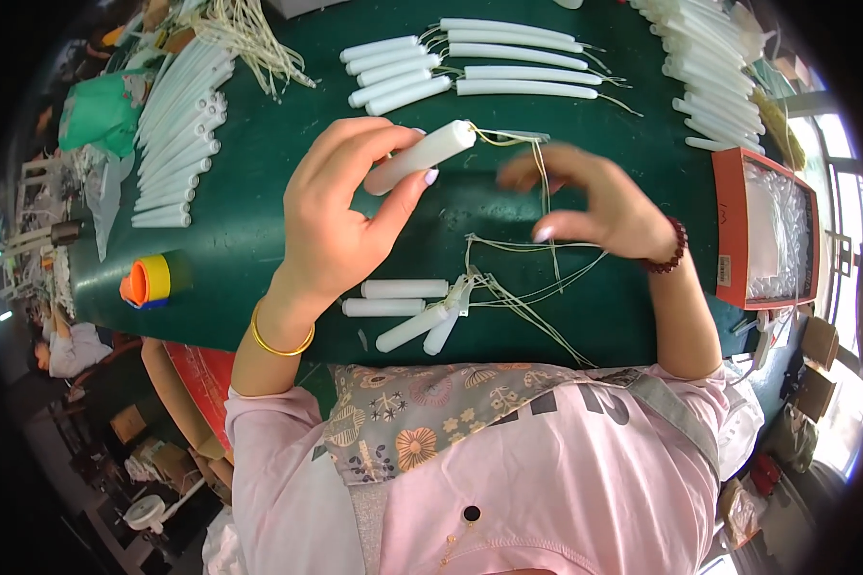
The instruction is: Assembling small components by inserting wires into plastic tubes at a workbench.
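My left hand (331,216) is closed round a short white cylindrical tube (441,149), tilted up toward the right between thumb and fingers. Thin pale wires (549,192) leave the tube's far end and bend down past the fingers of my right hand (609,206). That hand is blurred by motion, its thumb and fingers apart, with no firm grip on the wires visible. Nearer to me lie several short white tubes (405,288), their wires (523,297) spreading to the right on the dark green table (259,259).
Toward the back are short tubes wired to long white tubes (518,51). White tubes are piled at left (177,144) and right (714,72), with a wire bundle (249,38) at back left. An orange-yellow tape roll (151,280) and a red box of clear pieces (732,230) flank my arms.
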Demonstrator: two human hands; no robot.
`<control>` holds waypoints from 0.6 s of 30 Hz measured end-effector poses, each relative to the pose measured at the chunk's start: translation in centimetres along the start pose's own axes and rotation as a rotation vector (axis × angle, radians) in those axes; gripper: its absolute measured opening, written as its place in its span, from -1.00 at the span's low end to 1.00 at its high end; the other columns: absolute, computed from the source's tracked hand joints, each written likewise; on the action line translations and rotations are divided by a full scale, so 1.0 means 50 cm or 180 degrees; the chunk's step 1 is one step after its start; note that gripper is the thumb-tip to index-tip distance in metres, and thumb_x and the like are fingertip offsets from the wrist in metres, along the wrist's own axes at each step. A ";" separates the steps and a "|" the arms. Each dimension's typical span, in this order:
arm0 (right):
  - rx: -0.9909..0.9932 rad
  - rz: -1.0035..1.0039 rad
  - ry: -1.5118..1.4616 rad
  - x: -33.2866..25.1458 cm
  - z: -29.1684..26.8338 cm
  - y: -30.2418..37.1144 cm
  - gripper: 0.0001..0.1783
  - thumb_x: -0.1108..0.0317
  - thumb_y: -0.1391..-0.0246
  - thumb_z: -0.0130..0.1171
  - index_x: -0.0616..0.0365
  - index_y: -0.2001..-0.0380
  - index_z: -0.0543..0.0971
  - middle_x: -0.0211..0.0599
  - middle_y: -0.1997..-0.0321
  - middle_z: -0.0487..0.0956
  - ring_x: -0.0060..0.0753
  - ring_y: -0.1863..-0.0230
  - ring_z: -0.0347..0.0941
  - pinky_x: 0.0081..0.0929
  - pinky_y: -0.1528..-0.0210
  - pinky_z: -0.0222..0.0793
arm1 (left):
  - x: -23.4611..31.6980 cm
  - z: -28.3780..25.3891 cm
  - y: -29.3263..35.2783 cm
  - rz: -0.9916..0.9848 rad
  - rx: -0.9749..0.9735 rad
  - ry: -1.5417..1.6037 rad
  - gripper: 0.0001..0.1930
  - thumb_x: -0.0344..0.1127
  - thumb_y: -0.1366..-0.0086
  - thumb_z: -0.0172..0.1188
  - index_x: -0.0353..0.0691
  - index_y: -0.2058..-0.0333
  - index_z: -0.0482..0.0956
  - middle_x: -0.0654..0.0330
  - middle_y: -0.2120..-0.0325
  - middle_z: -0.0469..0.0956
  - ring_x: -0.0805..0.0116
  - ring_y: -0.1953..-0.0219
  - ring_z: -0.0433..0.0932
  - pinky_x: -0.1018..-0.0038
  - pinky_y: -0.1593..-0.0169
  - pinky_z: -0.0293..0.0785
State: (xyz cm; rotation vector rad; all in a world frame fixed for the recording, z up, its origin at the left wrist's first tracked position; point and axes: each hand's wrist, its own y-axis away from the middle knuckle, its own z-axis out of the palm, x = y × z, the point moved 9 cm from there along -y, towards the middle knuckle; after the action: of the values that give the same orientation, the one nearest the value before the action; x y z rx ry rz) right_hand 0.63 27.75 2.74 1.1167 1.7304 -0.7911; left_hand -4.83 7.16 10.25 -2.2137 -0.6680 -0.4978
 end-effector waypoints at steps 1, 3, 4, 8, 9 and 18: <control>-0.0435 0.0076 -0.0499 0.015 0.033 -0.002 -0.53 0.24 -0.28 0.43 0.23 -0.16 0.60 -0.37 0.06 0.70 -0.46 -0.01 0.62 -0.40 -0.13 0.50 | 0.007 -0.006 -0.005 0.0143 0.0162 -0.0119 -0.67 -0.52 -0.15 0.51 -0.28 0.10 0.68 0.09 0.19 0.67 0.16 0.23 0.66 0.36 0.18 0.61; -0.0403 0.0441 -0.1860 0.037 0.052 -0.005 -0.68 0.37 -0.39 0.27 0.30 -0.11 0.61 -0.34 0.10 0.69 -0.56 0.08 0.63 -0.50 -0.06 0.53 | -0.004 -0.013 -0.013 0.0280 0.0213 -0.0350 -0.67 -0.51 -0.14 0.52 -0.27 0.10 0.69 0.09 0.16 0.68 0.13 0.21 0.67 0.34 0.17 0.62; -0.0178 0.0566 -0.1687 0.048 0.029 -0.003 -0.70 0.40 -0.41 0.20 0.32 -0.11 0.61 -0.37 0.16 0.67 -0.61 0.16 0.60 -0.56 0.00 0.52 | -0.024 -0.021 -0.015 0.0154 0.0242 -0.0556 -0.68 -0.51 -0.14 0.53 -0.27 0.11 0.70 0.09 0.16 0.67 0.11 0.20 0.67 0.33 0.16 0.62; 0.0317 0.0596 -0.0819 0.106 -0.081 0.001 -0.64 0.48 -0.45 0.05 0.30 -0.21 0.62 -0.49 0.33 0.55 -0.68 0.34 0.44 -0.65 0.16 0.48 | -0.121 -0.029 -0.004 -0.0281 -0.0173 -0.0837 -0.70 -0.52 -0.14 0.49 -0.24 0.11 0.73 0.10 0.16 0.67 0.07 0.17 0.66 0.27 0.10 0.59; 0.0303 0.0623 -0.0595 0.123 -0.094 0.007 -0.63 0.51 -0.45 0.03 0.29 -0.22 0.63 -0.47 0.30 0.59 -0.67 0.33 0.45 -0.65 0.15 0.48 | -0.147 -0.015 0.009 -0.0488 -0.0520 -0.0818 -0.70 -0.52 -0.15 0.48 -0.24 0.11 0.73 0.10 0.15 0.67 0.06 0.16 0.66 0.26 0.09 0.58; 0.0344 0.0808 -0.0092 0.115 -0.112 0.023 -0.61 0.57 -0.38 0.12 0.26 -0.22 0.63 -0.29 0.10 0.74 -0.64 0.26 0.63 -0.65 0.16 0.60 | -0.076 0.103 -0.049 -0.0078 -0.0850 -0.0468 -0.65 -0.46 -0.19 0.45 -0.28 0.02 0.71 0.04 0.10 0.70 -0.02 0.09 0.67 0.19 -0.04 0.58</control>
State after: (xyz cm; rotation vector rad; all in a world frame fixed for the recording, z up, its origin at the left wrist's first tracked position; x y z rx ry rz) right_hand -1.30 34.97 -0.42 1.3601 1.4989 -0.7444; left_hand -8.56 11.32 6.31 -2.5147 -0.7420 -0.4619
